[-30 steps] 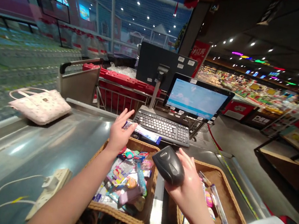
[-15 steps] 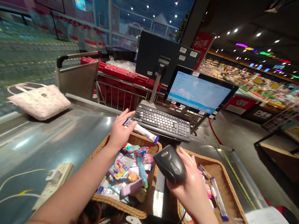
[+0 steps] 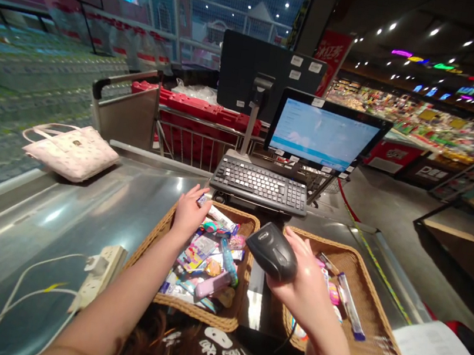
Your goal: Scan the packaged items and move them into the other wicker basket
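Long white-blue packet (image 3: 222, 219) half hidden behind our left hand (image 3: 189, 213), which grips it; right hand (image 3: 307, 287) clasps black handheld scanner (image 3: 273, 251), raised.

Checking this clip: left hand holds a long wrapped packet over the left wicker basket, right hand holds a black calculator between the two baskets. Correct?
Not quite. The head view shows the right hand holding a black handheld barcode scanner, not a calculator. The rest stands: the left hand holds the long wrapped packet over the left wicker basket, and the scanner sits between it and the right wicker basket.
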Demonstrator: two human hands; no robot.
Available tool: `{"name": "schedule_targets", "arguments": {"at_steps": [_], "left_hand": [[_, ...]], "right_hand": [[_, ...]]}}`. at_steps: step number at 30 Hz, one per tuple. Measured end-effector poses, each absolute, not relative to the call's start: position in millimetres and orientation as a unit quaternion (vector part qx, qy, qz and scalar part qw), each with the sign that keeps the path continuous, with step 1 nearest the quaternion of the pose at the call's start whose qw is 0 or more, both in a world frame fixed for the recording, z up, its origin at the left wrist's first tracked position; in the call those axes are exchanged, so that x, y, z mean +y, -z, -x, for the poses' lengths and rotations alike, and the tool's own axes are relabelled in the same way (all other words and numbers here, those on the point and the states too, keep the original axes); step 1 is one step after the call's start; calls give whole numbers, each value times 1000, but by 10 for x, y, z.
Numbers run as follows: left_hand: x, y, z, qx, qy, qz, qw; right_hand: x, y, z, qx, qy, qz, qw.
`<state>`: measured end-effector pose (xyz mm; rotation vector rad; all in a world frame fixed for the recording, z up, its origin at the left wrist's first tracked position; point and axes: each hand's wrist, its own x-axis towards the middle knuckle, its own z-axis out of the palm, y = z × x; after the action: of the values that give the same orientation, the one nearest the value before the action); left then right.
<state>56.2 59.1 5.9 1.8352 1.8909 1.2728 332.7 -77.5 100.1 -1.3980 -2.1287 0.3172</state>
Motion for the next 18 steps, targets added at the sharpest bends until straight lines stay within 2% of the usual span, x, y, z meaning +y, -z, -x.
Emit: {"name": "schedule_targets", "arguments": {"at_steps": [6, 10, 14, 18], "left_hand": [[613, 169, -526, 669, -366, -639, 101], [557, 206, -519, 695, -275, -658, 90], [462, 188, -489, 721, -178, -669, 17], [414, 77, -533, 713, -179, -677, -30]], "right_hand": [[-750, -978, -3310, -795, -129, 528, 271], [-748, -960, -3320, -796, -131, 527, 270], [-760, -936, -3355, -797, -122, 524, 275], [-796, -899, -3423, -795, -117, 525, 281]]}}
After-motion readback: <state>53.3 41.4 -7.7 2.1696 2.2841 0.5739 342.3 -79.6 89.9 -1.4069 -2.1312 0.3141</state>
